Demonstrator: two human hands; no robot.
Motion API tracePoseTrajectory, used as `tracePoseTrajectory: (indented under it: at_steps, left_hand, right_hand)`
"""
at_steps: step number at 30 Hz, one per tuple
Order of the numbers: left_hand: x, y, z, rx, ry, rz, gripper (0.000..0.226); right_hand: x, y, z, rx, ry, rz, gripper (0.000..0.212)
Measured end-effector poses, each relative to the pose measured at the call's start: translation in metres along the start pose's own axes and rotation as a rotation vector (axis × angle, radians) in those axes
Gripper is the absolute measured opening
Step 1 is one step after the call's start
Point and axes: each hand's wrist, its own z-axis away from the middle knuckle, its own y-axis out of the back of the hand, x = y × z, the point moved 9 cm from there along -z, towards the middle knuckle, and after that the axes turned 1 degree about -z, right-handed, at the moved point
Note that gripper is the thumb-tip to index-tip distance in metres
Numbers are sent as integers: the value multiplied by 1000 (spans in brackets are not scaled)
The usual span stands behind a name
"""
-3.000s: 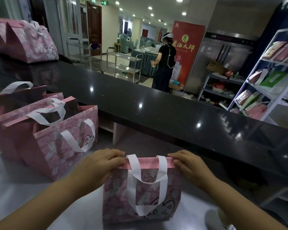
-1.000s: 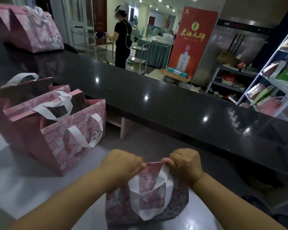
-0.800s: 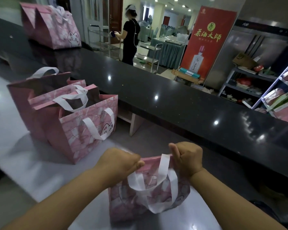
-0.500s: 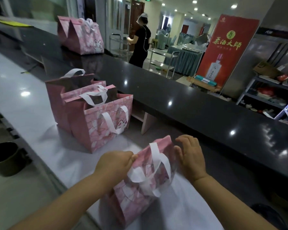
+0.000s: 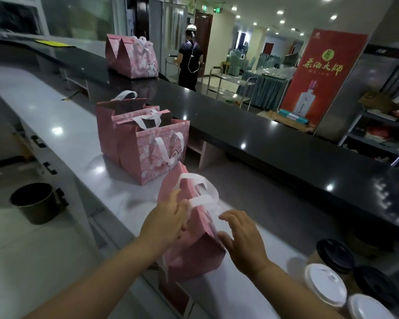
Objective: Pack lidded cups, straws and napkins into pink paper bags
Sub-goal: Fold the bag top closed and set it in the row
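A closed pink paper bag (image 5: 194, 245) with white ribbon handles stands tilted on the white counter (image 5: 62, 125), seen end-on. My left hand (image 5: 165, 218) holds its top edge and handle on the left side. My right hand (image 5: 241, 238) lies against the bag's right face with fingers spread and straight. Several lidded cups stand at the lower right: a white-lidded cup (image 5: 325, 285) and a black-lidded cup (image 5: 334, 255) among them. No straws or napkins are visible.
Open pink bags (image 5: 148, 143) stand in a group further along the counter. Two closed pink bags (image 5: 134, 57) sit on the raised black ledge (image 5: 251, 134). A dark bin (image 5: 36, 201) stands on the floor at left. A person stands beyond the ledge.
The bag has been turned from facing me to end-on and shifted left. My right hand let go of its top and now lies flat on its side. The view swung left.
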Motion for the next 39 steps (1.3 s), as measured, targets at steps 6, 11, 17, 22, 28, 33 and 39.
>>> tracePoseTrajectory:
  at_steps: [6,11,17,22,28,33,39]
  left_hand:
    - [-24,28,52,96,71,-58,41]
    - [-42,67,77,148,141,-93,44]
    - [-58,96,88,145,153,-146,54]
    - [-84,95,84,11,192,-158,75]
    - [-135,147,62,-12,210,28,35]
    - [-198,240,34,96,229,50,19]
    - [-256,363,-10,339,197,-27,39]
  right_hand:
    - [7,-33,28,-152,-160,17,40]
    - [-6,-35,28,-111,-206,12,40]
    - [-53,-14,1,110,-193,-162,29]
    - [-99,-21,-25,177,-152,-278,34]
    - [-175,-64,-77,198,-66,-235,34]
    - [-254,-129,-143,197,-20,-245,32]
    - [-343,-194,-223,263,24,-337,31]
